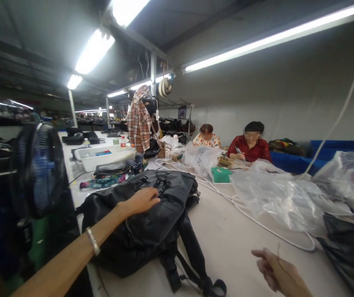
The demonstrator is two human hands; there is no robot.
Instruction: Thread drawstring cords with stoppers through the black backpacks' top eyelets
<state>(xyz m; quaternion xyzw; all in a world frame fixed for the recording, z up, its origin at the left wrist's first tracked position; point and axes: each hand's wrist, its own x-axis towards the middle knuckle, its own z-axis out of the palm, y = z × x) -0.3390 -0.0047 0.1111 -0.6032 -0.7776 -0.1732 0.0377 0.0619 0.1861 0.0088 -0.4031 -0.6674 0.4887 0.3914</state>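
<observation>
A black backpack (164,214) lies on the pale table (226,255), its straps trailing toward the near edge. My left hand (144,201) rests on top of the backpack near its buckles, palm down and holding nothing, with a silver bracelet on the wrist. Over the table at the lower right is my right hand (276,270), apart from the backpack. Its index finger points left and the other fingers are partly curled, with a thin strand beside it; whether the hand holds the strand is unclear.
A fan (37,171) stands at the left. Behind the backpack are a white bin (102,159) and a floral strip. Clear plastic bags (276,194), a white cord (288,239) and black material (350,251) lie at the right. Two people sit across the table.
</observation>
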